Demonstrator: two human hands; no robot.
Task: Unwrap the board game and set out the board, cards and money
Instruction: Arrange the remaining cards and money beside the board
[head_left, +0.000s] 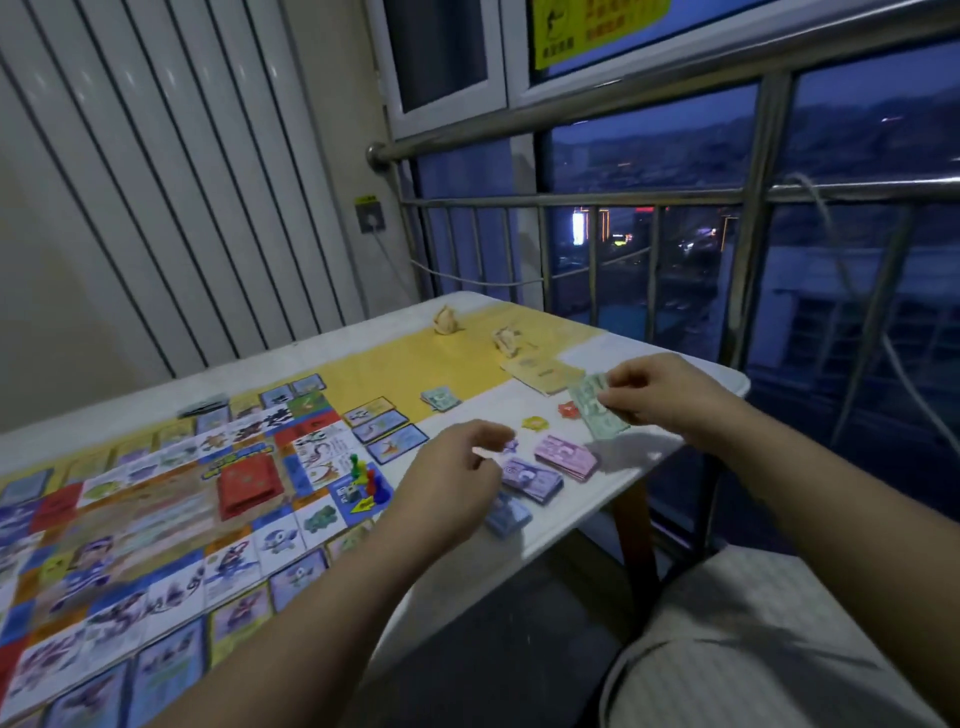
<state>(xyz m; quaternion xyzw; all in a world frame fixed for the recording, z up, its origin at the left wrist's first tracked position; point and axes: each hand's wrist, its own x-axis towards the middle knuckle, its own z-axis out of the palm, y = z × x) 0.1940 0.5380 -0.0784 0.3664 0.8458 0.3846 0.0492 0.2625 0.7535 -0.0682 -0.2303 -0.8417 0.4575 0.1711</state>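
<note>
– Right hand (660, 395) first: what has it got?
– A small bundle of green notes (592, 410), pinched between thumb and curled fingers, well to the right of the board (156, 519).
– And the left hand (452, 473)?
– It hovers just off the board's right edge, fingers loosely curled, nothing in it.
– Other money?
– A pink stack (566, 457), purple stack (535, 483) and blue stack (511, 514) lie on the table (597, 519), between the board and the green notes.
– Anything unclear?
– The left hand covers part of the purple and blue stacks. Print on the notes is blurred, and the board's near-left part is cut off.
</note>
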